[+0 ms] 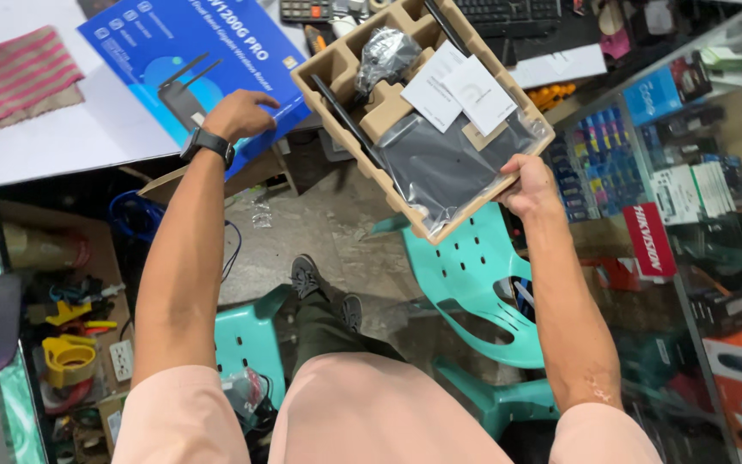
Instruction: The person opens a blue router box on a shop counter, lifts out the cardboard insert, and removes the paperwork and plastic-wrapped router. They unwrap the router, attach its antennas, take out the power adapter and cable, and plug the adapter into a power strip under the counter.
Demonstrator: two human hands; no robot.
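My right hand (527, 185) grips the near edge of a brown cardboard tray (330, 70), held up in the air and tilted. In the tray lie a black router in a clear bag (444, 163), white paper leaflets (461, 90) and a bagged black cable bundle (386, 51). My left hand (240, 114) rests flat on a blue router box (165, 43) lying on the white tabletop (53, 142) at the left. A black watch sits on my left wrist.
A striped pink cloth (12, 77) lies on the table's far left. Two teal plastic chairs (465, 283) stand on the floor below. A glass display case (689, 172) with boxed goods is at right; an open box of tools and tape (66, 344) at lower left.
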